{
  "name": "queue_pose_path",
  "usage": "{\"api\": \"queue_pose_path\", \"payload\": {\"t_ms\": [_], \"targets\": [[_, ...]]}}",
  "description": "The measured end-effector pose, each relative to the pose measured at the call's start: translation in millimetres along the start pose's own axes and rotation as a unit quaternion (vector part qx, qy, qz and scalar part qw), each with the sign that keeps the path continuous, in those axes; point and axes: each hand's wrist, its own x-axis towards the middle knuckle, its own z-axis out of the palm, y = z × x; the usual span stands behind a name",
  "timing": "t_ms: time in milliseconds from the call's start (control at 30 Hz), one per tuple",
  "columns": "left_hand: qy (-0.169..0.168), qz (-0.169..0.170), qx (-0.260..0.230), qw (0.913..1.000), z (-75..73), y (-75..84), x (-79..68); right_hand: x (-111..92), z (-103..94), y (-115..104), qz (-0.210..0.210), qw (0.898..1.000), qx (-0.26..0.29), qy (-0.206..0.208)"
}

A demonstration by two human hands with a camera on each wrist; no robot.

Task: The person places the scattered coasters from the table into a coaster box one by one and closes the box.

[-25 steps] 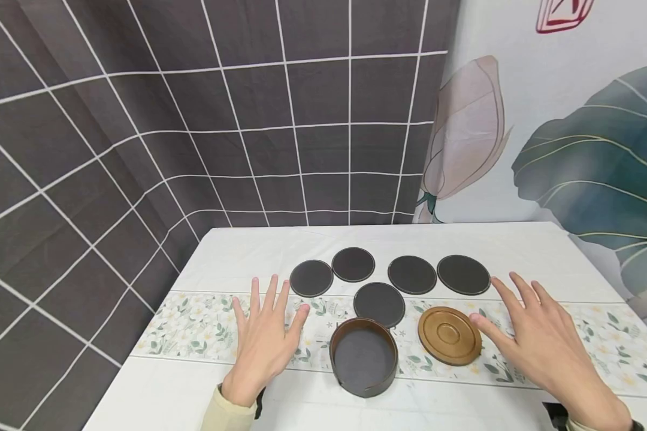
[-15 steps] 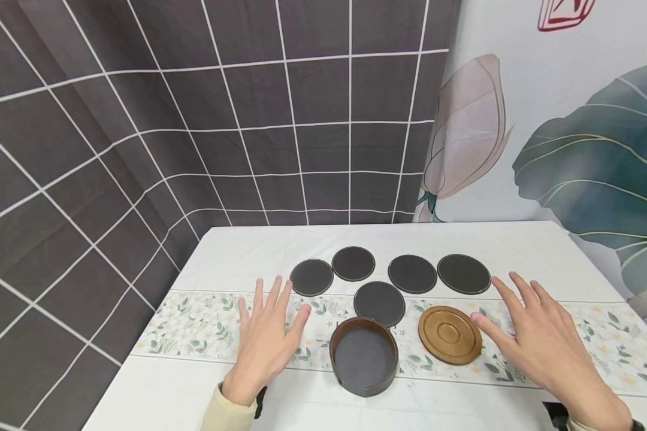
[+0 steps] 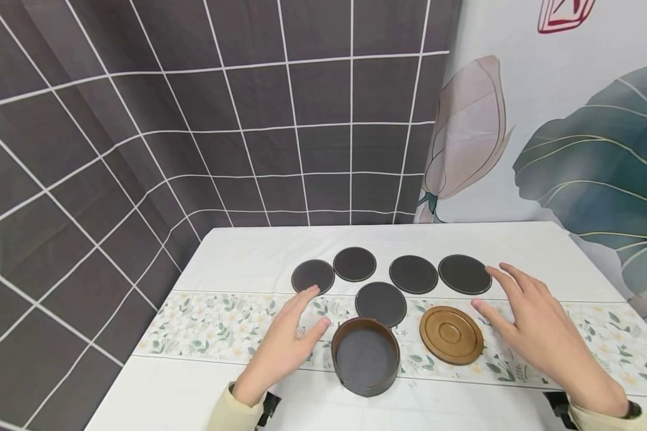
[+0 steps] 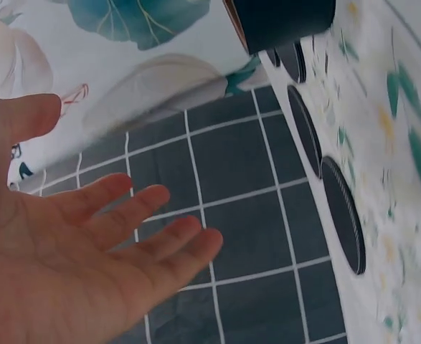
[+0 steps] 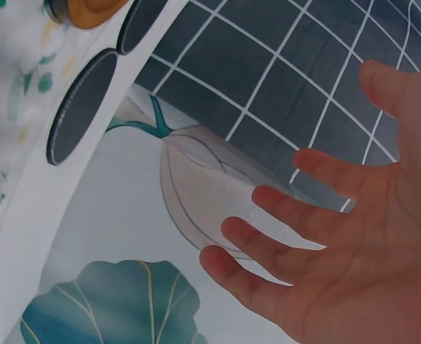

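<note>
My left hand hovers over the table, left of a round dark coaster holder, fingers loosely extended and holding nothing. Its fingertips overlap the near edge of a black round coaster in the head view. In the left wrist view its palm shows bare. My right hand hovers right of a brown round disc with ringed grooves, also holding nothing. Its index fingertip appears at the edge of the far right black coaster. In the right wrist view the fingers are spread and apart from things.
More black coasters lie flat on the table: one at the back, one right of it, and one behind the holder. The white table has a floral band. A dark grid curtain hangs behind.
My left hand has moved right, towards the holder, and turned so its fingers line up closer together. My right hand has bent its fingers slightly and turned a little. The coasters stay put.
</note>
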Motion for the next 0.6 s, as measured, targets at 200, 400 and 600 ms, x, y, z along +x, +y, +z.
{"api": "queue_pose_path", "payload": {"t_ms": [200,400,600], "targets": [[-0.030,0.007,-0.021,0.9993,4.2,3.0,-0.4,16.7,-7.4,1.2,-0.017,1.000,0.018,0.003],[-0.057,0.015,-0.016,0.9982,7.2,2.7,-1.9,35.0,-11.2,3.7,-0.027,0.999,0.026,0.005],[-0.071,0.036,-0.015,0.9967,8.9,5.9,-4.0,51.2,-11.9,9.4,-0.031,0.999,0.039,0.007]]}}
